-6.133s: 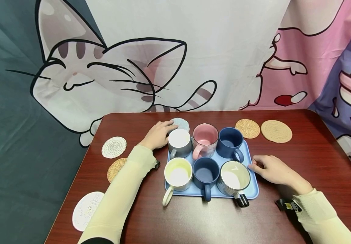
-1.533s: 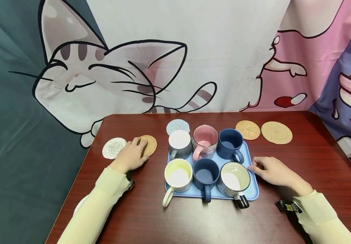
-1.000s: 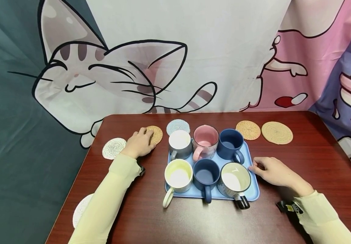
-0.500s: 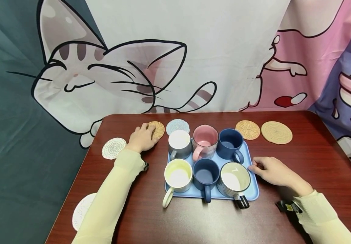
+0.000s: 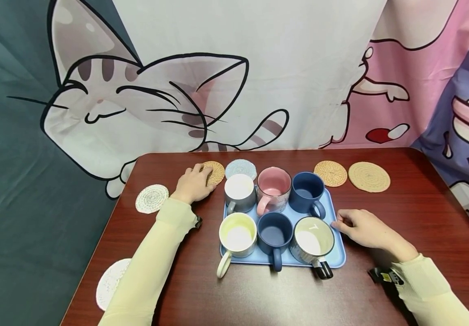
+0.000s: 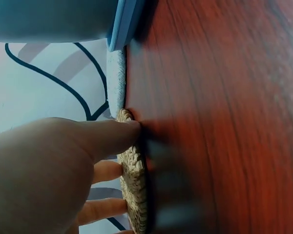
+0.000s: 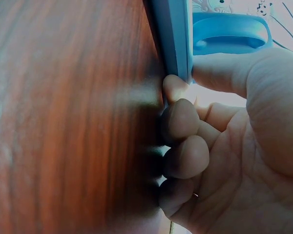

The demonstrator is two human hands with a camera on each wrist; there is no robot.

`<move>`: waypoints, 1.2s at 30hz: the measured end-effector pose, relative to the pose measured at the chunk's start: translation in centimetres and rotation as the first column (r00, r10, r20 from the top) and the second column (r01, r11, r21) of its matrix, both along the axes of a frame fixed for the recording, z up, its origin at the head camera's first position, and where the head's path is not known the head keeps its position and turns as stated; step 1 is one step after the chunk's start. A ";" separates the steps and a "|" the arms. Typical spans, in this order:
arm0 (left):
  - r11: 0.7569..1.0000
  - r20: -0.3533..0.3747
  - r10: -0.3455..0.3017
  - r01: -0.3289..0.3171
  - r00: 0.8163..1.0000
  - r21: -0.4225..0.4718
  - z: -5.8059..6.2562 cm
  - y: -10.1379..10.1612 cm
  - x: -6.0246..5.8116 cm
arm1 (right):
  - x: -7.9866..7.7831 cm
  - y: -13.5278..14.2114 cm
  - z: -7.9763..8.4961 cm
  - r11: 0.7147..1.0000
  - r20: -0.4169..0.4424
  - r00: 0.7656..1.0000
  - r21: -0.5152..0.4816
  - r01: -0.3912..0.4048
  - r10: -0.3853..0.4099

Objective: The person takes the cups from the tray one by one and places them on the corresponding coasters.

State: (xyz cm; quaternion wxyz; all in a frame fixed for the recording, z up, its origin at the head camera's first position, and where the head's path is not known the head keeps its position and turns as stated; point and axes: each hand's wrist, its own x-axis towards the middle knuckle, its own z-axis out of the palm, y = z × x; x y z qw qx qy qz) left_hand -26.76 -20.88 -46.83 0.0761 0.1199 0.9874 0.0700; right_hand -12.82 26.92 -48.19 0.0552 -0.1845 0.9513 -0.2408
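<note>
My left hand (image 5: 195, 183) lies with straight fingers on a tan woven coaster (image 5: 215, 172) at the back left of the dark red table (image 5: 259, 294). In the left wrist view the fingers (image 6: 107, 170) spread over that coaster (image 6: 135, 178) and the thumb touches its near edge. A pale blue coaster (image 5: 240, 168) lies just to its right, almost touching. My right hand (image 5: 358, 225) pinches the right rim of a blue tray (image 5: 339, 257) that holds several mugs; in the right wrist view the thumb (image 7: 219, 73) sits on top of the rim (image 7: 173, 39) and the index finger under it.
A white woven coaster (image 5: 151, 198) lies left of my hand, and a white lace one (image 5: 110, 285) sits at the front left edge. Two tan coasters (image 5: 330, 173) (image 5: 369, 176) lie at the back right. A cartoon curtain hangs behind the table.
My left hand has slid the tan coaster from the left side toward the back right, up beside the pale blue coaster. The right hand and the tray have not moved.
</note>
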 end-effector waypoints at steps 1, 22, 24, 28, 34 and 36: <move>1.000 -0.006 -0.008 0.008 1.000 0.002 -0.1 0.1 0.0 | 0.0 0.0 0.0 1.000 0.000 1.000 0.000 0.000 0.000; 0.987 -0.058 -0.148 0.151 0.987 0.051 -0.9 2.3 -0.8 | -0.1 -0.1 0.1 1.000 0.004 1.000 0.000 -0.008 0.008; 0.984 -0.054 -0.163 0.166 0.985 0.059 -0.9 2.5 -0.8 | -0.1 -0.1 0.2 1.000 0.005 1.000 0.001 -0.007 0.007; 0.979 -0.045 -0.189 0.191 0.981 0.070 -0.7 2.8 -0.9 | -0.1 -0.1 0.2 1.000 -0.007 1.000 0.002 -0.012 0.012; 0.972 -0.021 -0.225 0.226 0.974 0.071 -0.5 3.1 -1.0 | -0.1 0.0 0.2 1.000 -0.029 0.999 -0.002 -0.024 0.024; 0.968 -0.012 -0.240 0.240 0.971 0.069 -0.5 3.1 -1.1 | -0.1 0.0 0.2 1.000 -0.027 0.999 -0.001 -0.024 0.024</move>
